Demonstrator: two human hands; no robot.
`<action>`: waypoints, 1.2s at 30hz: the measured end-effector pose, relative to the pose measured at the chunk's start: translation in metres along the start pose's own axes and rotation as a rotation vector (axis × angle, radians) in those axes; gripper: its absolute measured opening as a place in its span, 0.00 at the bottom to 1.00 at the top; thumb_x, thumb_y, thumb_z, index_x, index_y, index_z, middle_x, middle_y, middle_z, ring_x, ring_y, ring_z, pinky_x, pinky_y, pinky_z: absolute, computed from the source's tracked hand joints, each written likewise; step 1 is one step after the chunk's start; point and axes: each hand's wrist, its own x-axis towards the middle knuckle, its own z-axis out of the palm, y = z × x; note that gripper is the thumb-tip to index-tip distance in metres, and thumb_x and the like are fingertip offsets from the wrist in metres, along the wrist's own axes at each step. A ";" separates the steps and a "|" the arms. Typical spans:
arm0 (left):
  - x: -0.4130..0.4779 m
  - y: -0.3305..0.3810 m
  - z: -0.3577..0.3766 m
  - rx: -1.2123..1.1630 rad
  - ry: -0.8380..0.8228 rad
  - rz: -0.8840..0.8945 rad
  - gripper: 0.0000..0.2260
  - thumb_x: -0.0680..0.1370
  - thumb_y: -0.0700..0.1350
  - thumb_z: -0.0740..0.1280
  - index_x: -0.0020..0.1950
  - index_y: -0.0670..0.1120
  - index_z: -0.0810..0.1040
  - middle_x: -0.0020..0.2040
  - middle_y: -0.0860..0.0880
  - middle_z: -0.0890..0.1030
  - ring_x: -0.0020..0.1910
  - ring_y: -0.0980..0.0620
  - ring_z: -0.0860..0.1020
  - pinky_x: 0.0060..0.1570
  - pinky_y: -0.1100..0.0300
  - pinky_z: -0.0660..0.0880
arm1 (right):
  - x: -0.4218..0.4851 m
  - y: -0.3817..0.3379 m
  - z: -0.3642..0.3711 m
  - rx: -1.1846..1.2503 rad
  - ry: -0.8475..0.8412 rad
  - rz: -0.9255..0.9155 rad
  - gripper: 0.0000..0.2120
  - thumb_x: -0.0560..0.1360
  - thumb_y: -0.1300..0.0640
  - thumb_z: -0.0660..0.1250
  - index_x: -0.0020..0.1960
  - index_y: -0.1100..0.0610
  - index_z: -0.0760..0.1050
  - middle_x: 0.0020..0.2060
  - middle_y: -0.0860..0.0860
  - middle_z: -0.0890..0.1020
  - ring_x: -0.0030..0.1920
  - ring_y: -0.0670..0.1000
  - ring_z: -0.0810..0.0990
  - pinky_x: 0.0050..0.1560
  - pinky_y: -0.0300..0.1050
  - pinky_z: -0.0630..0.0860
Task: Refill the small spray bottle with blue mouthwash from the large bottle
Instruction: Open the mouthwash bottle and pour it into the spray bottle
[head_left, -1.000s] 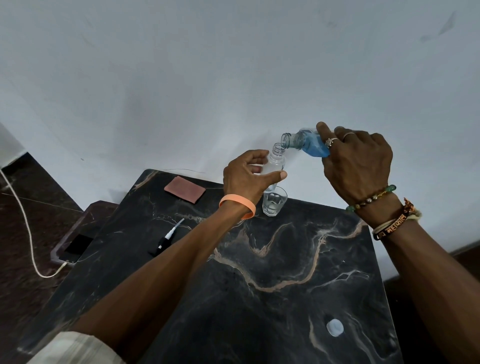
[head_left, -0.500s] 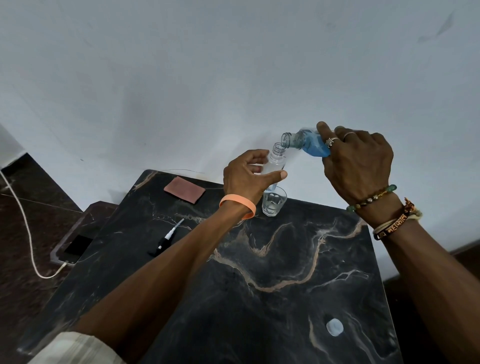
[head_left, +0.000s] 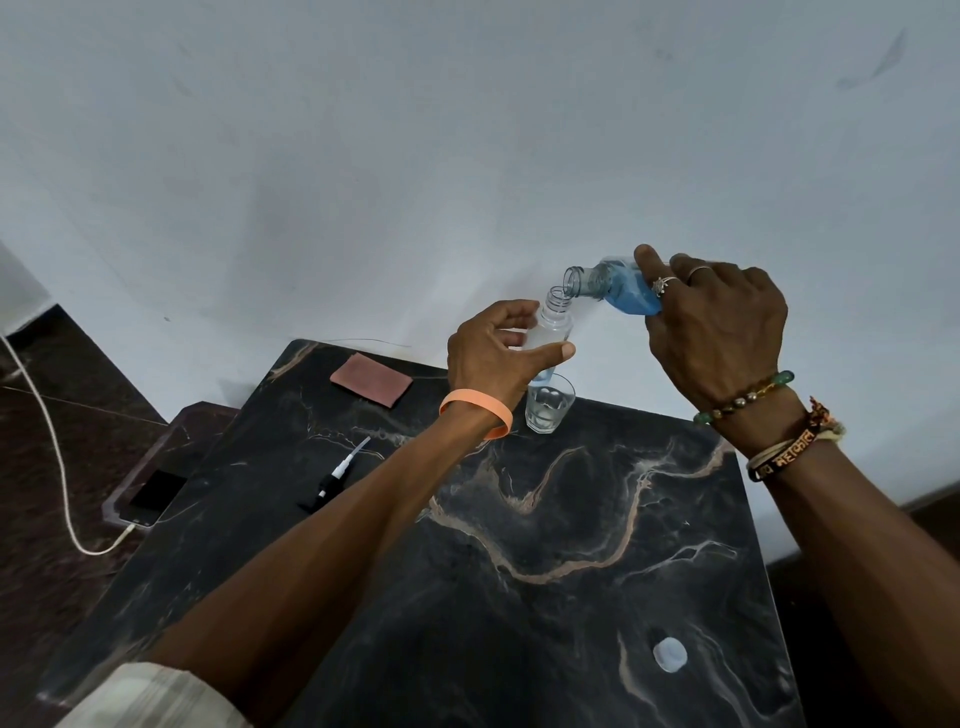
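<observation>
Room: pale, bare plaster wall (head_left: 467, 156) is filling the background, with dark polished floor (head_left: 47, 415) showing at the left.
Surface: black marble tabletop with tan veining (head_left: 545, 597) is carrying a short clear drinking glass (head_left: 549, 402), a reddish-brown rectangular pad (head_left: 371, 379), a black-and-white spray pump with its dip tube (head_left: 335, 475) and a small pale round cap (head_left: 669, 656).
Beside the tabletop: black phone (head_left: 156, 491) is lying on a lower ledge, with a white charging cable (head_left: 49, 431) trailing over the floor.
Left hand (head_left: 493, 358): it is grasping the small clear plastic spray bottle (head_left: 553, 325), open-necked and upright, in the air above the glass.
Right hand (head_left: 719, 327): it is clenching the large clear bottle of blue mouthwash (head_left: 613, 291), tipped with its open mouth just above the small bottle's neck.
Liquid: blue is pooling in the large bottle's lower body; no stream is showing, and the small bottle is looking nearly empty.
Risk, overshoot: a sudden tilt is likely to send a surge past the narrow neck onto fingers and marble.
Risk, misalignment: both bottles are being held unsupported, so drift of either hand could miss the opening.
Risk, overfill: the small bottle could brim over quickly.
</observation>
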 end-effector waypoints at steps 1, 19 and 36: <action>0.000 0.000 0.000 -0.001 0.001 -0.001 0.25 0.59 0.51 0.83 0.53 0.52 0.82 0.48 0.56 0.84 0.44 0.57 0.82 0.44 0.59 0.82 | 0.000 0.000 0.000 0.001 -0.003 0.002 0.25 0.73 0.60 0.67 0.70 0.57 0.72 0.54 0.61 0.82 0.49 0.65 0.80 0.46 0.53 0.73; -0.002 0.002 -0.005 0.003 -0.004 0.011 0.24 0.60 0.51 0.82 0.53 0.53 0.82 0.47 0.57 0.83 0.43 0.60 0.82 0.41 0.66 0.79 | -0.001 -0.004 -0.005 -0.007 -0.007 0.004 0.25 0.73 0.61 0.67 0.70 0.57 0.72 0.54 0.61 0.82 0.49 0.65 0.80 0.46 0.53 0.73; -0.003 0.000 -0.005 0.011 -0.002 0.019 0.23 0.60 0.52 0.82 0.52 0.54 0.81 0.45 0.60 0.82 0.43 0.62 0.81 0.39 0.68 0.78 | 0.000 -0.004 -0.003 0.001 -0.010 0.004 0.25 0.73 0.61 0.67 0.70 0.57 0.72 0.55 0.62 0.82 0.51 0.66 0.80 0.47 0.54 0.73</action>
